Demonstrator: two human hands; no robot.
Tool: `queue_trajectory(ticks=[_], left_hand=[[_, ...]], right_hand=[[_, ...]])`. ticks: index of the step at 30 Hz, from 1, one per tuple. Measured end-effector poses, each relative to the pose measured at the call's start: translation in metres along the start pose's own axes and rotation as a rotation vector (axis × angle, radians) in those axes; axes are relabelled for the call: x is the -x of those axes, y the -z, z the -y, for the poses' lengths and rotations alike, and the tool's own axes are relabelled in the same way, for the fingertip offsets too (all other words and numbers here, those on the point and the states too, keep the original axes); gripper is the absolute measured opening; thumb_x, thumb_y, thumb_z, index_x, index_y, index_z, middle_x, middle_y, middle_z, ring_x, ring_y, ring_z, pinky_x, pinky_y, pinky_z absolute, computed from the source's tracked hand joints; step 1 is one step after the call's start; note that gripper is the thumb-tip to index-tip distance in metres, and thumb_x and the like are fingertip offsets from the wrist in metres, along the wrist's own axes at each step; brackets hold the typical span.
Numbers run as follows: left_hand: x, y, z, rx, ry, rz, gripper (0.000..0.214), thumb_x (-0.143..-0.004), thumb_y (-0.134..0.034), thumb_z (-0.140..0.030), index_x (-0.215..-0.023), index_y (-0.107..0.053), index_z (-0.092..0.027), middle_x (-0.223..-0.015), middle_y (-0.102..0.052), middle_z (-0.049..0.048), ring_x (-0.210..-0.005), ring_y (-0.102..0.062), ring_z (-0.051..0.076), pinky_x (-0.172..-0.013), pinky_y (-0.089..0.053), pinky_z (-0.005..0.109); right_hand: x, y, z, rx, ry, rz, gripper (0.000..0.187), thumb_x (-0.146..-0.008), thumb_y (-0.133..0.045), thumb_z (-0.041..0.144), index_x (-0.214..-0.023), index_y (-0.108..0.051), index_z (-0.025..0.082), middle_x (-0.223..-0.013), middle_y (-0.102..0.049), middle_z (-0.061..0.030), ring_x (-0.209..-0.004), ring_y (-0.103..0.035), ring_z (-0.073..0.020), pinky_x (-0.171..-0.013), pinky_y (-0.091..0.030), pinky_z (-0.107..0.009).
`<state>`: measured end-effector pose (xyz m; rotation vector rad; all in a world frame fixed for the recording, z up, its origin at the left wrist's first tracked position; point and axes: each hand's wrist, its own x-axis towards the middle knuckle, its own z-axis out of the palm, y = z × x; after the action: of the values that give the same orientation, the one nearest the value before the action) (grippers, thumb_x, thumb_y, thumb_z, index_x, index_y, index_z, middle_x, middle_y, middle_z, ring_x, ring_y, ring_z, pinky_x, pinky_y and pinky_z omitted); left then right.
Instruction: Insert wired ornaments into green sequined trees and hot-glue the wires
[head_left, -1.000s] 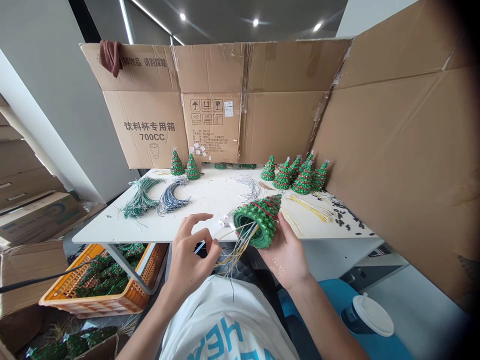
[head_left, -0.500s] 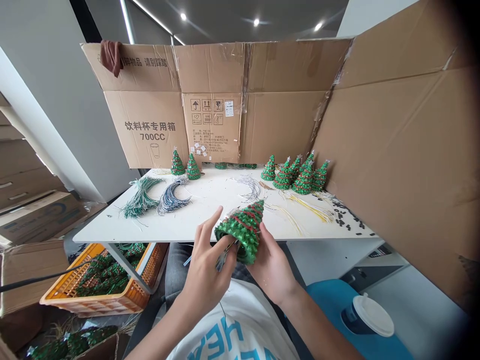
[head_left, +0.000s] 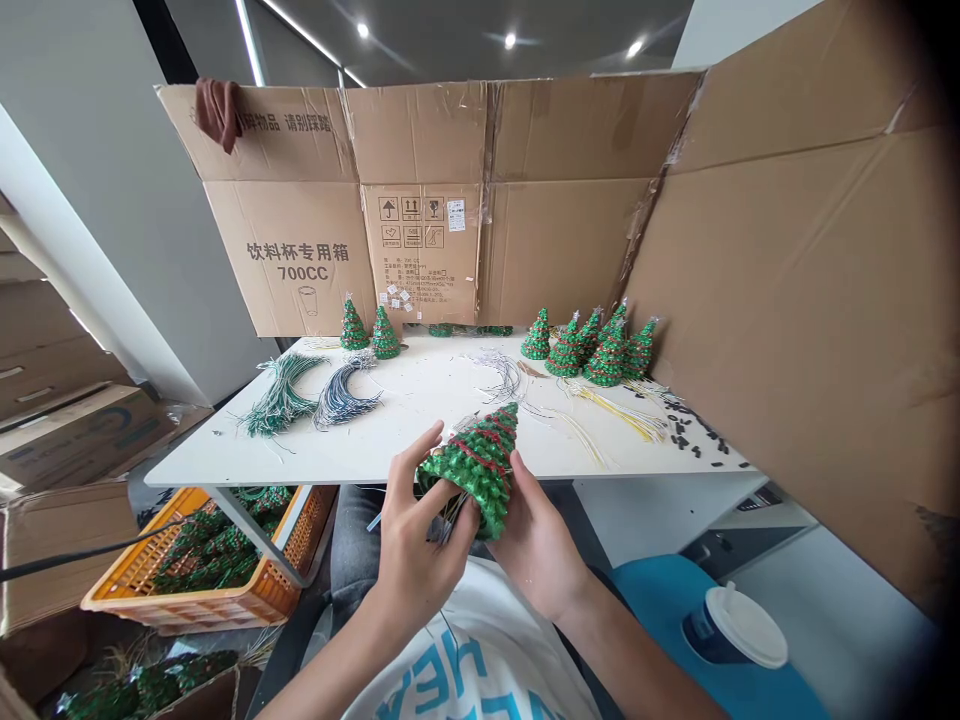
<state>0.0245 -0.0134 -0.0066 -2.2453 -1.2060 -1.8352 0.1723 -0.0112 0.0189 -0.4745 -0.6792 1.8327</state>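
"Well, what is being held?"

"A green beaded cone tree (head_left: pixel 472 468), banded with red strands, is gripped by the left hand (head_left: pixel 420 550) and the right hand (head_left: pixel 536 545), both curled closely around it."

"And where is it placed?"

"It is raised just over the near edge of the white table (head_left: pixel 337 450), while smaller green beaded trees (head_left: pixel 609 355) are stood along the far edge."
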Motion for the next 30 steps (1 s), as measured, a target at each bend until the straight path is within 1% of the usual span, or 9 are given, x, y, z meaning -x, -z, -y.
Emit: queue_trajectory(ticks=[3,5,10,13,18,20,22,26,30], left_hand=[[0.0,0.007,-0.009,0.0,-0.016,-0.051,0.014,-0.094,-0.072,-0.01,-0.101,-0.077,-0.021,-0.155,-0.057,0.0158,-0.137,-0.061,0.036,-0.11,-0.052,0.055],[0.0,0.011,-0.014,0.026,-0.037,-0.047,0.012,-0.092,-0.071,-0.012,-0.095,-0.076,-0.022,-0.149,-0.059,0.0147,-0.134,-0.061,0.036,-0.108,-0.051,0.055],[0.0,0.01,-0.02,-0.01,-0.115,-0.085,0.007,-0.085,-0.081,-0.02,-0.092,-0.079,-0.022,-0.152,-0.054,0.0154,-0.143,-0.05,0.044,-0.119,-0.039,0.067],[0.0,0.006,-0.019,-0.003,-0.163,-0.045,0.011,-0.084,-0.087,-0.019,-0.091,-0.08,-0.024,-0.151,-0.057,0.0139,-0.143,-0.051,0.043,-0.118,-0.042,0.064],[-0.003,0.007,-0.015,0.023,-0.158,-0.01,0.015,-0.089,-0.084,-0.011,-0.09,-0.079,-0.024,-0.149,-0.059,0.0121,-0.142,-0.053,0.037,-0.118,-0.044,0.057],[-0.004,0.012,-0.012,0.051,-0.107,0.006,0.014,-0.092,-0.082,-0.012,-0.092,-0.078,-0.025,-0.148,-0.059,0.011,-0.141,-0.054,0.034,-0.119,-0.043,0.055],[-0.006,0.016,-0.007,0.096,-0.01,-0.024,0.012,-0.094,-0.081,-0.014,-0.093,-0.077,-0.025,-0.145,-0.06,0.0097,-0.139,-0.057,0.031,-0.118,-0.044,0.05],[-0.009,0.021,0.006,0.268,0.228,-0.198,0.007,-0.099,-0.078,-0.021,-0.094,-0.075,-0.025,-0.129,-0.067,0.0074,-0.13,-0.063,0.026,-0.109,-0.048,0.041],[-0.015,0.025,0.014,0.596,0.389,-0.307,0.012,-0.106,-0.069,-0.027,-0.095,-0.071,-0.024,-0.109,-0.076,0.0041,-0.113,-0.069,0.02,-0.104,-0.05,0.034]], right_hand=[[-0.001,0.002,0.004,0.017,0.038,-0.026,0.045,-0.102,-0.071,0.059,-0.137,-0.079,0.031,-0.14,-0.081,-0.0006,-0.146,-0.064,-0.0282,-0.125,-0.049,-0.046],[-0.001,0.002,0.007,0.038,0.055,-0.055,0.047,-0.102,-0.07,0.061,-0.135,-0.079,0.029,-0.138,-0.082,-0.0017,-0.144,-0.065,-0.0288,-0.125,-0.048,-0.046],[0.001,-0.001,0.011,0.082,0.076,-0.063,0.053,-0.102,-0.068,0.064,-0.139,-0.077,0.026,-0.145,-0.078,-0.0042,-0.148,-0.062,-0.0291,-0.125,-0.047,-0.043],[0.0,-0.001,0.009,0.089,0.092,-0.082,0.051,-0.102,-0.069,0.063,-0.137,-0.078,0.027,-0.142,-0.08,-0.0042,-0.149,-0.062,-0.0289,-0.125,-0.047,-0.043],[-0.005,0.005,0.005,0.094,0.128,-0.114,0.054,-0.101,-0.07,0.064,-0.139,-0.075,0.026,-0.14,-0.081,-0.0057,-0.146,-0.064,-0.0306,-0.126,-0.047,-0.047],[-0.008,0.007,0.004,0.098,0.143,-0.116,0.057,-0.101,-0.07,0.064,-0.142,-0.073,0.025,-0.142,-0.08,-0.0067,-0.147,-0.063,-0.0309,-0.126,-0.047,-0.049],[-0.011,0.007,0.004,0.091,0.163,-0.108,0.059,-0.1,-0.072,0.063,-0.145,-0.071,0.025,-0.142,-0.08,-0.0076,-0.15,-0.061,-0.0312,-0.127,-0.046,-0.051],[-0.016,0.008,0.004,0.061,0.203,-0.099,0.058,-0.099,-0.076,0.058,-0.15,-0.068,0.031,-0.149,-0.076,-0.0031,-0.153,-0.058,-0.0298,-0.129,-0.045,-0.053],[-0.016,0.011,0.005,0.055,0.209,-0.102,0.055,-0.1,-0.075,0.057,-0.148,-0.07,0.031,-0.149,-0.076,-0.0022,-0.154,-0.058,-0.0294,-0.13,-0.045,-0.054]])
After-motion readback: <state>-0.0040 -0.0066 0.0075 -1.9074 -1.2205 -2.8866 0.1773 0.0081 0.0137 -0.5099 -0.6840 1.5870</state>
